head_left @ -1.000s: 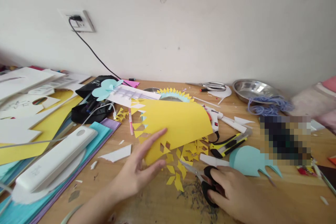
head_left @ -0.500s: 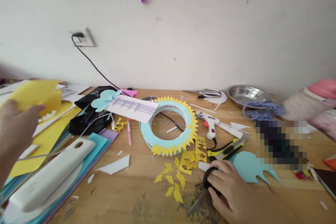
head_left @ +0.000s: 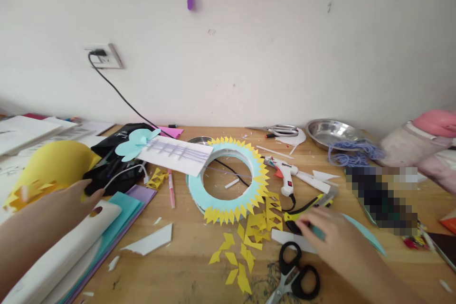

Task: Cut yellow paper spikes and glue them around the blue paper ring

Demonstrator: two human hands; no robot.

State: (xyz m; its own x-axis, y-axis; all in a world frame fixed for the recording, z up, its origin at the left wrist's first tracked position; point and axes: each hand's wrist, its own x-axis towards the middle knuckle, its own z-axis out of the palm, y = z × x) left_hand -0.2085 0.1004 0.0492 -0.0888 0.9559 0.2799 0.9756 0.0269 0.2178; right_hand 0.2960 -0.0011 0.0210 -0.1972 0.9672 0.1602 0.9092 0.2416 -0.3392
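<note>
My left hand [head_left: 80,199] grips the edge of a yellow craft sheet [head_left: 57,164], which is bent into a curve and has a jagged cut edge. Black-handled scissors [head_left: 294,270] lie on the table with their blades pointing toward me. Beyond them, my right hand [head_left: 331,235] hovers with its thumb and fingers apart, beside a yellow-and-black utility knife [head_left: 309,206]; whether it touches the knife is unclear. A pale blue cut piece [head_left: 366,235] is partly covered by that hand. In the middle lies a light blue ring [head_left: 195,185] with yellow pointed trim on its right side.
Yellow scraps [head_left: 245,251] litter the table in front of the ring. A hot glue gun [head_left: 288,175], a metal bowl [head_left: 331,133] and purple yarn [head_left: 352,152] lie at right. A white power strip [head_left: 71,247] rests on coloured sheets at left, near a black pouch [head_left: 117,145].
My right hand has let go of the scissors and moved up toward the utility knife. My left hand has come right and lower with the yellow sheet, which now curls.
</note>
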